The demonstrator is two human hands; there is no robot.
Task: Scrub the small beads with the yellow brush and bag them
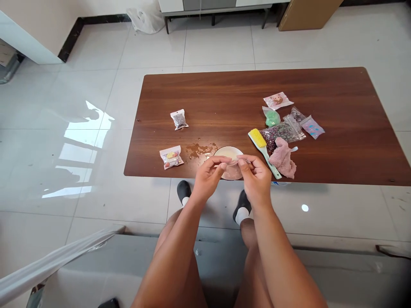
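Observation:
My left hand [211,172] and my right hand [256,173] meet over a round white plate [228,151] with a dark rim at the table's front edge. Thumbs and forefingers are pinched on both sides, with a thin, pale thing between them, too small to make out. The lower part of the plate looks pinkish. Just right of my right hand lies a brush [263,149] with yellow bristles and a pale handle. Beside it is a crumpled pink cloth [283,159]. Left of the plate, a wet puddle [202,149] spreads on the wood.
On the brown table [224,94], a cartoon-print packet [171,157] and a small packet [179,119] lie left. At right sit a bag of dark beads [284,131], a green bag [272,117], a pink packet [278,100] and a purple-blue packet [312,127].

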